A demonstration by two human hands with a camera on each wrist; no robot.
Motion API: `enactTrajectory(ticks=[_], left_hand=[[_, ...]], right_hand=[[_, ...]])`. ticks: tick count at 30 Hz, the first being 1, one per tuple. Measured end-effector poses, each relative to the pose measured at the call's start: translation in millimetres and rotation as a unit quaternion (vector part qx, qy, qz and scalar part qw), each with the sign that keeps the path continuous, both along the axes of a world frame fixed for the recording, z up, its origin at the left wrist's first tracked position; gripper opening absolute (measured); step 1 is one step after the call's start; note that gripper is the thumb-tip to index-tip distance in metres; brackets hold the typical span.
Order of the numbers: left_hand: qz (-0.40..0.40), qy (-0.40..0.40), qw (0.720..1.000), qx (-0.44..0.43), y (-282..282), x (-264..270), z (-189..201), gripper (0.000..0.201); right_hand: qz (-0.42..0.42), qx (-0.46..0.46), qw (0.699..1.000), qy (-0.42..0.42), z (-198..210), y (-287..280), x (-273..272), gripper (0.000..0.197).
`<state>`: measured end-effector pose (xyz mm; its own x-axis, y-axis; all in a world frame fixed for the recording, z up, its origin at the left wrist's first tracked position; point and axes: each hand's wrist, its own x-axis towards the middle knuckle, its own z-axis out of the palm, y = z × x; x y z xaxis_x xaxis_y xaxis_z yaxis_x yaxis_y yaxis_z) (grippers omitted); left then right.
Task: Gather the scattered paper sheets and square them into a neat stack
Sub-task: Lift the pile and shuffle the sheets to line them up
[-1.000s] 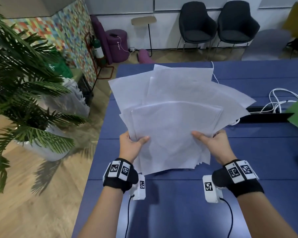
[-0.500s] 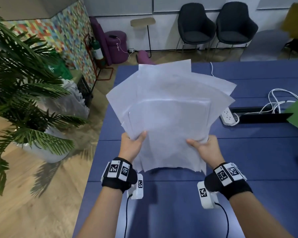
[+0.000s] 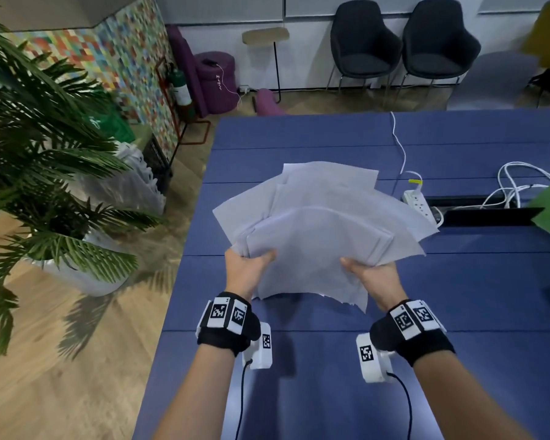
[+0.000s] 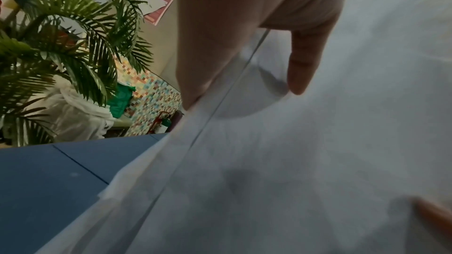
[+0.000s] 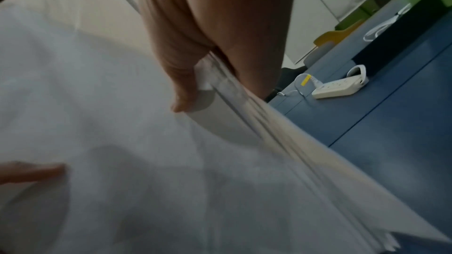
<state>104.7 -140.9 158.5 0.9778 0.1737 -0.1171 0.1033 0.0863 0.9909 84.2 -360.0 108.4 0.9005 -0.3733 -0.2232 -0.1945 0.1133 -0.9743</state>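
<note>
A fanned bundle of several white paper sheets (image 3: pixel 318 230) is held above the blue table (image 3: pixel 477 287), its corners splayed at different angles and its top leaning away from me. My left hand (image 3: pixel 246 268) grips the bundle's lower left edge, thumb on top of the sheets. My right hand (image 3: pixel 367 274) grips the lower right edge the same way. In the left wrist view the thumb (image 4: pixel 303 61) lies on the sheets (image 4: pixel 269 161). In the right wrist view the thumb (image 5: pixel 181 84) pinches the layered paper edges (image 5: pixel 244 123). The fingers under the sheets are hidden.
A white power strip (image 3: pixel 421 203) with cables (image 3: pixel 518 182) lies at the table's right, beside a black slot (image 3: pixel 486 215). A large potted palm (image 3: pixel 45 173) stands off the table's left edge. Two dark chairs (image 3: pixel 404 49) stand by the far wall.
The bundle has tipped forward and down, away from me, from nearly upright to a lower slant. Both hands kept their grip and the power strip came into view.
</note>
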Motion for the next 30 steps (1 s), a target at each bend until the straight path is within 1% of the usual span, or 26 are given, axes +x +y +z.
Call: enactTrajectory(ticks=[2, 4, 7, 9, 10, 12, 13, 14, 15, 16, 18, 19, 21, 22, 24, 25, 27, 28, 30], left_hand=[[0.013, -0.008, 1.0, -0.01, -3.4, -0.2, 3.4, 0.033], [0.002, -0.044, 0.999, -0.011, -1.9, -0.7, 11.4, 0.033], [-0.009, -0.056, 0.998, -0.016, 11.4, 2.3, 11.9, 0.028], [-0.003, -0.046, 0.999, -0.015, 19.5, 5.9, 7.7, 0.021], [-0.003, -0.041, 0.999, -0.011, 19.7, 5.5, 8.0, 0.019], [-0.012, -0.048, 0.999, -0.011, 13.3, 2.6, 14.3, 0.006], [-0.017, -0.054, 0.998, -0.014, 8.7, 2.1, 18.1, 0.006], [-0.018, -0.059, 0.998, -0.016, 5.5, 1.8, 22.0, 0.012], [-0.007, -0.061, 0.998, -0.023, 5.1, 3.5, 23.7, 0.026], [0.009, -0.057, 0.998, -0.033, 7.1, 6.8, 23.4, 0.032], [0.037, -0.041, 0.998, -0.038, 14.9, 17.8, 13.0, 0.025], [0.026, -0.032, 0.999, -0.025, 17.8, 22.1, 10.0, 0.025], [-0.034, -0.021, 0.999, 0.013, 19.5, 25.5, 7.4, 0.026], [-0.067, -0.018, 0.997, 0.024, 17.5, 25.7, 9.5, 0.027], [-0.106, -0.023, 0.994, 0.027, 13.6, 25.5, 13.8, 0.032], [-0.106, -0.029, 0.994, 0.029, 13.1, 25.4, 14.6, 0.033], [-0.076, -0.03, 0.996, 0.02, 17.4, 24.8, 13.9, 0.017], [-0.062, -0.016, 0.998, 0.018, 22.6, 25.8, 9.7, 0.017], [-0.076, 0.027, 0.996, 0.028, 33.9, 26.9, -5.8, 0.022]], right_hand=[[-0.015, 0.001, 0.999, -0.029, 7.6, 5.2, 0.5, 0.042], [-0.019, 0.01, 0.998, -0.056, 21.6, 7.6, -0.4, 0.033], [0.009, 0.024, 0.996, -0.088, 33.7, 2.0, -4.2, 0.029], [0.039, 0.022, 0.995, -0.086, 34.3, -2.4, -5.1, 0.029], [0.052, 0.021, 0.995, -0.077, 32.2, -4.0, -4.1, 0.033], [0.06, 0.018, 0.996, -0.066, 29.6, -4.6, -0.7, 0.043], [0.056, 0.017, 0.996, -0.066, 29.5, -3.8, 1.5, 0.045], [0.047, 0.017, 0.996, -0.069, 29.5, -3.2, 3.8, 0.046], [0.036, 0.019, 0.996, -0.076, 31.3, -2.8, 5.8, 0.048], [0.027, 0.019, 0.995, -0.089, 32.6, -3.9, 7.8, 0.047], [0.038, 0.016, 0.994, -0.101, 36.1, -8.1, 8.6, 0.042], [0.056, 0.015, 0.994, -0.093, 35.8, -10.5, 8.9, 0.04], [0.107, 0.006, 0.992, -0.061, 32.3, -11.3, 8.8, 0.042], [0.119, 0.001, 0.992, -0.05, 29.2, -10.2, 9.4, 0.043], [0.098, -0.002, 0.994, -0.047, 26.4, -5.9, 12.2, 0.041], [0.078, 0.003, 0.996, -0.053, 27.8, -4.4, 13.8, 0.038], [0.048, -0.002, 0.996, -0.079, 33.9, -4.1, 15.0, 0.03], [0.04, -0.009, 0.994, -0.098, 36.6, -5.6, 14.8, 0.027], [0.03, 0.0, 0.992, -0.12, 38.3, -9.9, 11.6, 0.028]])
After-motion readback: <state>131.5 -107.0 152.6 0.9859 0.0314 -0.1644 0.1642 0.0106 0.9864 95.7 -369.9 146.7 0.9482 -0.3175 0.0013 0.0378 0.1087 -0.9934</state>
